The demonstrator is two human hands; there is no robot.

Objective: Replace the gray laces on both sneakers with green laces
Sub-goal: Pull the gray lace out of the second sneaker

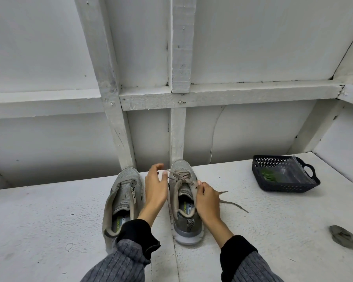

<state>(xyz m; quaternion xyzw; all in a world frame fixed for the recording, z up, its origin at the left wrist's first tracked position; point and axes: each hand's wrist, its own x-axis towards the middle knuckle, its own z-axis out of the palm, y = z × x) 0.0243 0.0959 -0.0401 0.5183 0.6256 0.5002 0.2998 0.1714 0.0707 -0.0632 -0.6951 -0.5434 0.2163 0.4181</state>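
Unlacing the right-hand gray mesh sneaker (184, 200) on the white counter (273, 231): left hand (156, 188) pinching its gray lace (181, 177), right hand (207, 200) gripping the eyelet edge; next, probably drawing the lace free of more eyelets.

Soft, even, cool light fills the scene, with no glare. Shadows are faint: a dim band lies along the gap behind the counter (49, 210), and a light one sits under the dark basket (283, 176). The wide lens bends the white wall beams (179, 45) outward toward the edges. The fingers (157, 167) are slightly blurred; the far corners look soft.
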